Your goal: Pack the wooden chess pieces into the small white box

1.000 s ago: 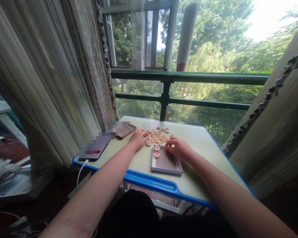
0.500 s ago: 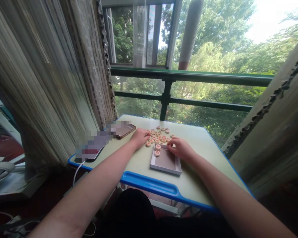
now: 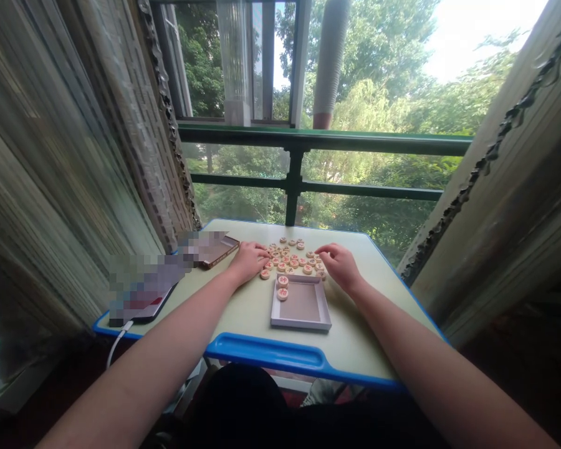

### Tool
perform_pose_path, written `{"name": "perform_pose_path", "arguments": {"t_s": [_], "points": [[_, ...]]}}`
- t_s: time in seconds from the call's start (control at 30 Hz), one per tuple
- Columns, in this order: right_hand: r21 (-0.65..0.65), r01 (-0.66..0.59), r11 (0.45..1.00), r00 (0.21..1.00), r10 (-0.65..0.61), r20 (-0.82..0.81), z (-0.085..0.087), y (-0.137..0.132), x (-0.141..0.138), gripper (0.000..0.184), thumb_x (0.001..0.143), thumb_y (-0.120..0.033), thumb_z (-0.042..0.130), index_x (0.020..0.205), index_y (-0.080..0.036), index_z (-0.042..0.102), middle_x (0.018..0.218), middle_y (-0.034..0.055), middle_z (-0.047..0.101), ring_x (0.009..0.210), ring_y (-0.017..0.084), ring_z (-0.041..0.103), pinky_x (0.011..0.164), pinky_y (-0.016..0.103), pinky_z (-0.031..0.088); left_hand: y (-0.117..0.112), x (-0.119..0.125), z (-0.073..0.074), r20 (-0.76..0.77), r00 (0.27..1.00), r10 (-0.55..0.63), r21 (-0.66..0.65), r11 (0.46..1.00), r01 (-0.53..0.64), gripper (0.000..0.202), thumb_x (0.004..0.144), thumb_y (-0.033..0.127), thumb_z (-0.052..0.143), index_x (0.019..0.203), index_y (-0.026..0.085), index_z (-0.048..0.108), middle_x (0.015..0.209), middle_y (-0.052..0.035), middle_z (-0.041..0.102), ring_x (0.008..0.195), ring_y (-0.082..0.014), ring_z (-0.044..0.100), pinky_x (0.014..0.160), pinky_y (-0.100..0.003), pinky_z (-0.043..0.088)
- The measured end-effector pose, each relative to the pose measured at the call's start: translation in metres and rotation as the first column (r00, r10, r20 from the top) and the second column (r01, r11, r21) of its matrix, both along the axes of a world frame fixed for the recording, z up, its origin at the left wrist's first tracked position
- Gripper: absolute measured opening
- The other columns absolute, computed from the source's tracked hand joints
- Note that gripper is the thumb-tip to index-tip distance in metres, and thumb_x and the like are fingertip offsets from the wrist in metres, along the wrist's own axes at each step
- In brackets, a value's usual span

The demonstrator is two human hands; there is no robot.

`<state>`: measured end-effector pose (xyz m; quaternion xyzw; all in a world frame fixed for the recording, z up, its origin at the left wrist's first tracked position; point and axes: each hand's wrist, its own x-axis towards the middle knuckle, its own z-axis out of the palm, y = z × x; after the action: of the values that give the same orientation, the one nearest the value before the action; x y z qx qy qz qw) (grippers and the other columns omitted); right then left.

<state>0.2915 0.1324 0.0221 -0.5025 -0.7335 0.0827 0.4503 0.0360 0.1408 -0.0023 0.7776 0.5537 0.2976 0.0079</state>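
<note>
Round wooden Chinese chess pieces (image 3: pixel 294 262), some with red characters, lie in a loose cluster on the pale table (image 3: pixel 369 349). My left hand (image 3: pixel 249 262) rests at the cluster's left edge, its fingers reaching over the nearest pieces. On the right side, my right hand (image 3: pixel 340 265) hovers with bent fingers pointing left; no piece shows in it. Between my forearms sits a shallow open box (image 3: pixel 301 325). Along its left wall are two pieces, one (image 3: pixel 283 281) behind the other (image 3: pixel 282 294).
A brown-edged box part (image 3: pixel 220 254) lies left of my left hand. Nearer, a flat dark device (image 3: pixel 155 310), partly pixelated, has a white cable (image 3: pixel 115 345). A blue raised rim (image 3: pixel 266 353) runs along the table's front. Curtains flank the green railing (image 3: pixel 327 141).
My right hand has lifted away from the box to the right of the pieces, and more pieces now show near its far right corner. My left hand stays by the cluster. The view has shifted.
</note>
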Motion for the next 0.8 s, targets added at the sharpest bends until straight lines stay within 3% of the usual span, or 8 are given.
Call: {"name": "perform_pose_path", "arguments": {"t_s": [0.17,0.33,0.57,0.67,0.8], "points": [[0.131,0.046,0.990,0.997,-0.036,-0.074,0.002,-0.003,0.001,0.021,0.072,-0.021,0.048,0.070,-0.018,0.069,0.068,0.0015,0.060,0.054,0.012,0.046,0.063,0.027,0.041,-0.003,0.000,0.007,-0.015,1.000,0.006,-0.016,1.000,-0.006,0.031,0.077,0.036,0.054,0.103,0.024,0.068,0.089,-0.0058,0.063,0.092,-0.0218,0.053,0.088,-0.035,0.042],[0.278,0.192,0.941,0.971,-0.140,-0.196,0.008,-0.004,0.007,0.020,0.073,-0.019,0.047,0.071,-0.018,0.067,0.069,0.0017,0.059,0.058,0.013,0.048,0.063,0.028,0.042,-0.007,-0.001,0.012,-0.060,0.998,0.036,-0.078,0.996,-0.040,0.028,0.078,0.035,0.050,0.090,0.022,0.072,0.091,-0.0056,0.066,0.088,-0.0207,0.057,0.084,-0.031,0.045],[0.264,0.097,0.960,0.990,-0.066,-0.122,0.006,-0.008,0.002,0.019,0.072,-0.017,0.047,0.068,-0.018,0.066,0.068,0.0011,0.058,0.055,0.012,0.047,0.061,0.027,0.042,-0.006,-0.002,0.010,-0.054,0.997,0.060,-0.138,0.988,-0.067,0.031,0.078,0.029,0.050,0.103,0.022,0.067,0.098,-0.0048,0.065,0.085,-0.0171,0.061,0.081,-0.026,0.047],[0.251,0.093,0.964,0.993,-0.070,-0.099,0.006,-0.009,0.003,0.020,0.073,-0.017,0.046,0.069,-0.018,0.065,0.068,0.0016,0.058,0.054,0.012,0.046,0.061,0.028,0.042,-0.006,-0.001,0.011,0.035,0.999,0.032,-0.080,0.996,-0.029,0.033,0.077,0.020,0.051,0.107,0.019,0.063,0.096,-0.0057,0.066,0.084,-0.0164,0.061,0.081,-0.027,0.048],[0.220,-0.003,0.975,0.999,-0.004,0.032,0.008,-0.011,0.000,0.020,0.075,-0.019,0.046,0.073,-0.019,0.066,0.074,0.0037,0.060,0.058,0.013,0.049,0.064,0.029,0.044,-0.012,0.005,0.017,0.137,0.988,-0.072,0.134,0.990,0.054,0.026,0.073,0.014,0.054,0.097,0.017,0.063,0.092,-0.0054,0.064,0.084,-0.0164,0.060,0.082,-0.031,0.049]]}}
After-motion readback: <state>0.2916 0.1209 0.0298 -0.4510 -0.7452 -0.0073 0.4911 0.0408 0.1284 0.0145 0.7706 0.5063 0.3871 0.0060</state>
